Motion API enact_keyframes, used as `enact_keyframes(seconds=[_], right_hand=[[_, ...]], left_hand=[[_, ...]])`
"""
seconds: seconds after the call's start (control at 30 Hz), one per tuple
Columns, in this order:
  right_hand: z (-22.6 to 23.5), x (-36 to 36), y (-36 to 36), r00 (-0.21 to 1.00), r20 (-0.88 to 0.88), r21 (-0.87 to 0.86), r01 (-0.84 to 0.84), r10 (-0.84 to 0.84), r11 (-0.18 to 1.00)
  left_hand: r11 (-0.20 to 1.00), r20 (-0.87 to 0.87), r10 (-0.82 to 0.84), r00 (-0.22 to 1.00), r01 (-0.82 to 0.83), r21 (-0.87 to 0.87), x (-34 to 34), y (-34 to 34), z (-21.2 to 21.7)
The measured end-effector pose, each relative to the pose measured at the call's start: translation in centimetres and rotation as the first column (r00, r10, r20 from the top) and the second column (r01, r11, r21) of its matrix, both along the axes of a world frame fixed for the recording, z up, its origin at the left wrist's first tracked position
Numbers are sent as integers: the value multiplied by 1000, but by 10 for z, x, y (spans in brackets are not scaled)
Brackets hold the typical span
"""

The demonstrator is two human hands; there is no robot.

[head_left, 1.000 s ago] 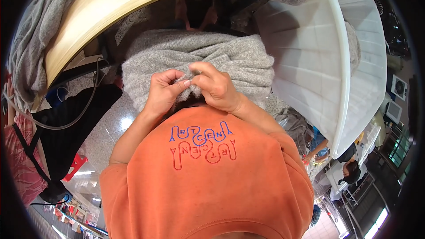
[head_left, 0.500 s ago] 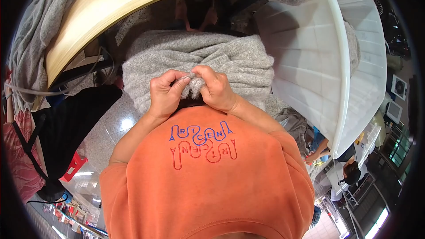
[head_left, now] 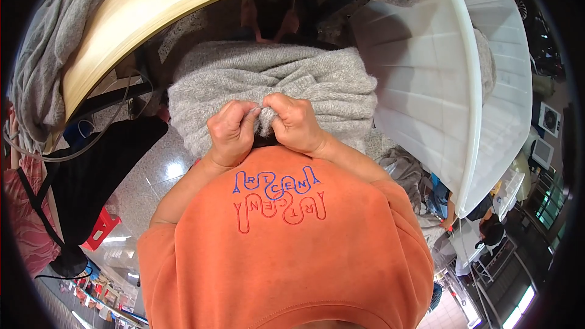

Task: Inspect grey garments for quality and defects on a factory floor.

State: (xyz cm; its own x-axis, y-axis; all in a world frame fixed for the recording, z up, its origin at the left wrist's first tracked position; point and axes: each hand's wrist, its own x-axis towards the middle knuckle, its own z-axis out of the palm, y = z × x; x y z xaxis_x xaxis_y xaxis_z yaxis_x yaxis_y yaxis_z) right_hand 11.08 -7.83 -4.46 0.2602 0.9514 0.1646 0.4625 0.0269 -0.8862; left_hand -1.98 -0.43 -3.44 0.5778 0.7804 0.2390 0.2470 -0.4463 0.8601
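Note:
A grey fuzzy knit garment [head_left: 274, 67] lies bunched in thick folds across my lap. At its near edge, my left hand [head_left: 233, 131] pinches the knit between thumb and bent fingers. Close beside it, my right hand [head_left: 295, 122] grips the same edge, its fingers curled and knuckles up. The two hands almost touch at the fingertips, with a small gathered tuft of knit between and below them. Whether anything thin, such as a thread, is between the fingertips is too small to tell.
A pale wooden table [head_left: 140, 9] curves ahead, with grey knits [head_left: 52, 55] hanging over its left end and more along its far side. A large white plastic bin [head_left: 420, 73] stands at my right. To the left are black cloth [head_left: 103, 170] and a red stool [head_left: 102, 229].
My left hand has turned slightly, its fingers curling more tightly against the knit. The right hand has barely shifted. At the left, a pale cable has swung lower.

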Motion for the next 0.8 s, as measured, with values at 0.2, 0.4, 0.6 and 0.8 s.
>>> enact_keyframes(seconds=[0.2, 0.4, 0.6, 0.8], right_hand=[[3, 0, 0, 941, -338, -121, -20, -23, 992], [2, 3, 0, 982, -176, -78, -75, 60, 994], [4, 2, -2, 988, -153, -143, -56, 33, 988], [4, -2, 2, 982, -184, -145, 20, -47, 989]], left_hand=[[998, 45, 10, 999, -13, 69, 2, 1, 0], [998, 47, 3, 999, -6, 70, 3, 2, 1], [982, 39, -51, 998, 43, 185, 4, 4, 0], [923, 26, -87, 996, 71, 379, 5, 6, -6]])
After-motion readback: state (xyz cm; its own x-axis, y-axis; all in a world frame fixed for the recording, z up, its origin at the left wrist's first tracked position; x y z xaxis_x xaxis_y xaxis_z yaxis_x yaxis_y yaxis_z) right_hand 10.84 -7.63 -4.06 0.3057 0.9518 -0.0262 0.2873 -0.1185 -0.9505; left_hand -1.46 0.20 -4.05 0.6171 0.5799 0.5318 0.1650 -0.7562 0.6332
